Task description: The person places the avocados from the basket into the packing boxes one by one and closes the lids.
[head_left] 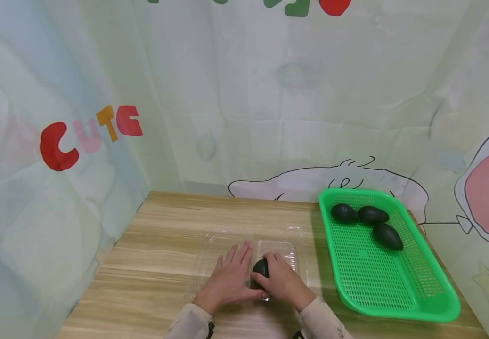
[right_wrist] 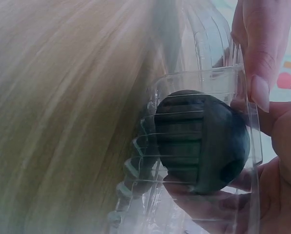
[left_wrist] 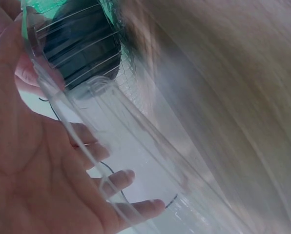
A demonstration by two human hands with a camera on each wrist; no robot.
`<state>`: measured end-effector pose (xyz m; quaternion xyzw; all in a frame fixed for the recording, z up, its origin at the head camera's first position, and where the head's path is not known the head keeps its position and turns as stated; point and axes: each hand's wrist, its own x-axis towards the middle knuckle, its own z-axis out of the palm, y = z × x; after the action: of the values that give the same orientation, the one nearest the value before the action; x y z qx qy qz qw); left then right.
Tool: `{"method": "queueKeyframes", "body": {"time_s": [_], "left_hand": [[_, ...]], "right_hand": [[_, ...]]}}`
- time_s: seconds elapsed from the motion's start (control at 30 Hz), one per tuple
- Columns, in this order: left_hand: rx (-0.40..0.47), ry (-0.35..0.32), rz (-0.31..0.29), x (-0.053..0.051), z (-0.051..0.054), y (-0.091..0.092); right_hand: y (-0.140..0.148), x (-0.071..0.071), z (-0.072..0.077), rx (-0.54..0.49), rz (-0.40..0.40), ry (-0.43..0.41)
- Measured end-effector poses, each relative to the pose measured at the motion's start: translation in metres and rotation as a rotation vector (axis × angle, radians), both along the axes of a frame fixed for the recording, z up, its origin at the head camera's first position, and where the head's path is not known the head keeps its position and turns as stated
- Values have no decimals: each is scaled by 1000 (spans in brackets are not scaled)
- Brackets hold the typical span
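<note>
see-through plastic makes up the box (head_left: 291,247). it sits on the wood table (head_left: 164,235), between the table's left edge and the green basket (head_left: 431,314). the box looks like it has two halves laid flat, one on the left and one on the right.

one black fruit (head_left: 261,268), shaped like an egg, is in the right half, by that half's near edge and close to the middle of the box. the right hand (head_left: 284,281) grips it, with the thumb bent across its near part and the fingers round its far end. the left hand (head_left: 232,278) grips nothing. it lies over the left half with its fingers straight, pointing to the table's far edge, and its thumb sticks out near the low end of the fruit. how hard it presses on the plastic, i cannot tell.

so the fruit is between the two hands: just left of the right palm and just right of the left fingers. the right hand is the nearer one, since it touches the fruit. the fruit's long way seems to run from the box's near edge to its far edge, but the hand hides part of it, so i am not sure.

three more black fruits (head_left: 387,236) rest at the far end of the basket, well apart from both hands. the right hand is nearer to them too.
</note>
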<state>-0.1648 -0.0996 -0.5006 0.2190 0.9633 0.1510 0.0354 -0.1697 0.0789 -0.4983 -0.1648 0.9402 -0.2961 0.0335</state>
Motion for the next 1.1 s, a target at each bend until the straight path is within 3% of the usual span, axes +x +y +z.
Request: {"method": "queueKeyframes", "body": {"time_s": [0.53,1.1], "left_hand": [[12,-3,-2,0,1,0],[8,-16,1,-1,-1,0]], "right_hand": [[4,1,0,-22,-10,7],[9,4,6,27,-29,22]]}}
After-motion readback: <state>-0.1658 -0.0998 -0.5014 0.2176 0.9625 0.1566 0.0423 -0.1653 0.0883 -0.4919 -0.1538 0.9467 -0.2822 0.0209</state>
